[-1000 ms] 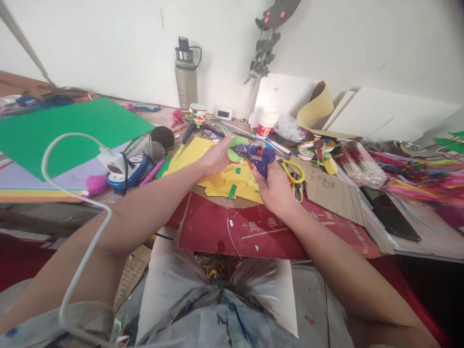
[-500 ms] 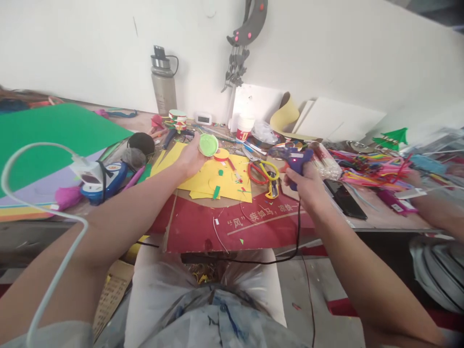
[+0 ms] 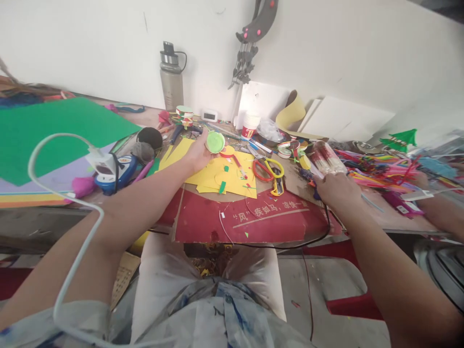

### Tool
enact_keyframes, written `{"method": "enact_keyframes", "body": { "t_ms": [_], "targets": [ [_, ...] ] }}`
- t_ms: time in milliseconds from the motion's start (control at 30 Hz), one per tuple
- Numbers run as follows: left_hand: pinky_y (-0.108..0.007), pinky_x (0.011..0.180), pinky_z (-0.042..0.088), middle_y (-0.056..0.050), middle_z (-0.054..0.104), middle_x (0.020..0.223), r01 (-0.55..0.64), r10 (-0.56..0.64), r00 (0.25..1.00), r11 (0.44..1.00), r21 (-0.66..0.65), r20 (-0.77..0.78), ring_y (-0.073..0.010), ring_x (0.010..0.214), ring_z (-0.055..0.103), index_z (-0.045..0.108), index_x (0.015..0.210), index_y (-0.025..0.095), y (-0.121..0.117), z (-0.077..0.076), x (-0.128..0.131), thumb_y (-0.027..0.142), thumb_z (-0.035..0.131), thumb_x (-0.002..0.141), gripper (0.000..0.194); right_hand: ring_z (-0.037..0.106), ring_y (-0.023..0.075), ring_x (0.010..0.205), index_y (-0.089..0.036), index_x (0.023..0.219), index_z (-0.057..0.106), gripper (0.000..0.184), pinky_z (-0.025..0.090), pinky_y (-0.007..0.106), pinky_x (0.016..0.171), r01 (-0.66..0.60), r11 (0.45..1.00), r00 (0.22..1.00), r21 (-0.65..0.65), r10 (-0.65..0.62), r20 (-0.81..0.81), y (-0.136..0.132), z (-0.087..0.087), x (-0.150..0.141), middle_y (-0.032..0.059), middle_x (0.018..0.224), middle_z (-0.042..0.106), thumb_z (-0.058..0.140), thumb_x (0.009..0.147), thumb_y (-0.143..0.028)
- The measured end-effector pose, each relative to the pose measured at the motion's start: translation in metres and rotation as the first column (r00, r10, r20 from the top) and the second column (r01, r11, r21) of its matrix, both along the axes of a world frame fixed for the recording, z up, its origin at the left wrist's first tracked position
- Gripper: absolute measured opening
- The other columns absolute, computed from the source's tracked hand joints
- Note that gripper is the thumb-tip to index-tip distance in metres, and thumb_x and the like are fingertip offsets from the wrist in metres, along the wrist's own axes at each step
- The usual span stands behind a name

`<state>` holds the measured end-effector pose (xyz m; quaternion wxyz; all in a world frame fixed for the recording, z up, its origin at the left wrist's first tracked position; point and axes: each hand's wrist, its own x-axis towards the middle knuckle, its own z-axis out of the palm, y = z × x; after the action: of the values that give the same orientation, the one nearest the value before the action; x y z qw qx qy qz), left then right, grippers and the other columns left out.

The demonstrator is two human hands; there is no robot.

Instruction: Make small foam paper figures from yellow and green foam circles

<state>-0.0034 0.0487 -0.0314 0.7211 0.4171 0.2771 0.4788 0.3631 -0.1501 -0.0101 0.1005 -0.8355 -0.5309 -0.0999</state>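
Note:
My left hand (image 3: 198, 153) is closed round the edge of a small light green round piece (image 3: 215, 142), its face turned up, held above the yellow paper sheets (image 3: 203, 180). Off to the right, my right hand (image 3: 338, 191) grips a blue-purple glue gun (image 3: 316, 192), now low at the cardboard's right edge and mostly hidden by the hand. A black cord (image 3: 327, 217) trails from it. Between the hands lie scissors (image 3: 274, 168) with red and yellow handles, a yellow-and-black cutter (image 3: 278, 186) and scraps of green paper (image 3: 222, 187).
A red cardboard sheet (image 3: 268, 229) covers the table front. Behind stand paper cups (image 3: 251, 124) and a grey bottle (image 3: 171, 87). Coloured pipe cleaners (image 3: 373, 169) lie right, near another person's arm (image 3: 444, 210). A white cable (image 3: 65, 290) crosses my left arm.
My right hand has carried the glue gun rightward and down, turning it, so a small drum-like piece behind shows more. The left hand keeps its hold. The view has shifted slightly.

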Motion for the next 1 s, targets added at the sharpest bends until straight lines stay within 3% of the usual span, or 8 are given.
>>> {"method": "enact_keyframes", "body": {
  "t_ms": [67,167,267,333,500,733,833,1000],
  "targets": [
    [-0.032,0.074,0.058,-0.016,0.083,0.107,0.0,0.0,1.0,1.0,-0.008,0.004,-0.0259,0.095,0.078,0.07,0.137,0.017,0.001,-0.001,0.001,0.082,0.04,0.104,0.079,0.072,0.0405,0.116,-0.014,0.102,0.078,0.029,0.054,0.056,0.103,-0.166,0.978,0.986,0.124,0.168,-0.007,0.004,0.003,-0.03,0.0273,0.115,0.077,0.057,0.102,-0.033],
    [-0.03,0.071,0.058,-0.015,0.084,0.104,0.015,-0.015,1.0,1.0,-0.009,0.013,-0.0234,0.089,0.078,0.072,0.131,0.016,0.002,-0.003,0.0,0.08,0.04,0.106,0.076,0.073,0.0294,0.099,-0.021,0.099,0.077,0.022,0.058,0.046,0.096,-0.52,0.811,0.811,0.267,0.567,-0.144,0.016,0.005,-0.093,0.0138,0.103,0.079,0.059,0.103,-0.032],
    [-0.028,0.066,0.055,-0.015,0.083,0.103,0.035,-0.035,0.999,0.999,-0.004,0.024,-0.0204,0.083,0.076,0.073,0.124,0.015,0.005,-0.005,-0.003,0.077,0.038,0.109,0.072,0.074,0.0252,0.095,-0.022,0.099,0.076,0.016,0.059,0.043,0.093,-0.647,0.714,0.668,0.266,0.7,-0.252,0.036,0.002,-0.151,0.0099,0.101,0.081,0.062,0.103,-0.028],
    [-0.029,0.066,0.055,-0.014,0.083,0.102,0.048,-0.048,0.999,0.999,0.0,0.023,-0.0209,0.082,0.077,0.072,0.126,0.016,0.007,-0.006,-0.004,0.078,0.038,0.108,0.074,0.075,0.0251,0.093,-0.02,0.106,0.076,0.012,0.06,0.043,0.091,-0.643,0.737,0.671,0.206,0.673,-0.312,0.05,-0.001,-0.178,0.0121,0.105,0.081,0.068,0.1,-0.025],
    [-0.029,0.064,0.054,-0.015,0.084,0.104,0.034,-0.034,0.999,0.999,-0.006,0.008,-0.0208,0.082,0.076,0.071,0.13,0.015,0.008,-0.008,-0.004,0.078,0.037,0.108,0.075,0.078,0.0319,0.105,-0.017,0.12,0.073,0.033,0.061,0.046,0.095,-0.608,0.794,0.733,0.011,0.566,-0.378,0.072,-0.011,-0.2,0.0183,0.113,0.081,0.085,0.09,-0.027],
    [-0.032,0.068,0.057,-0.016,0.084,0.103,0.032,-0.032,0.999,0.999,-0.009,0.011,-0.0248,0.087,0.078,0.072,0.131,0.017,0.006,-0.006,-0.002,0.085,0.04,0.103,0.08,0.075,0.0215,0.084,-0.021,0.12,0.067,0.051,0.057,0.034,0.074,-0.508,0.861,0.706,0.025,0.434,-0.56,0.082,-0.014,-0.192,0.0068,0.1,0.079,0.094,0.078,-0.026],
    [-0.031,0.068,0.058,-0.017,0.084,0.103,0.035,-0.035,0.999,0.999,0.001,0.007,-0.0248,0.086,0.078,0.073,0.129,0.016,0.005,-0.006,-0.003,0.083,0.041,0.104,0.078,0.066,0.0148,0.072,-0.021,0.104,0.07,0.037,0.05,0.028,0.065,-0.484,0.874,0.621,0.054,0.386,-0.682,0.089,-0.013,-0.189,0.0,0.088,0.074,0.092,0.075,-0.021],
    [-0.033,0.074,0.06,-0.018,0.084,0.105,0.038,-0.038,0.999,0.999,0.025,-0.021,-0.027,0.093,0.08,0.074,0.125,0.016,-0.001,-0.004,-0.002,0.08,0.043,0.105,0.074,0.046,0.0095,0.053,-0.023,0.078,0.067,0.013,0.038,0.023,0.05,-0.465,0.857,0.311,0.221,0.392,-0.866,0.098,-0.01,-0.182,-0.0078,0.059,0.054,0.078,0.084,-0.023]
  ]
}}
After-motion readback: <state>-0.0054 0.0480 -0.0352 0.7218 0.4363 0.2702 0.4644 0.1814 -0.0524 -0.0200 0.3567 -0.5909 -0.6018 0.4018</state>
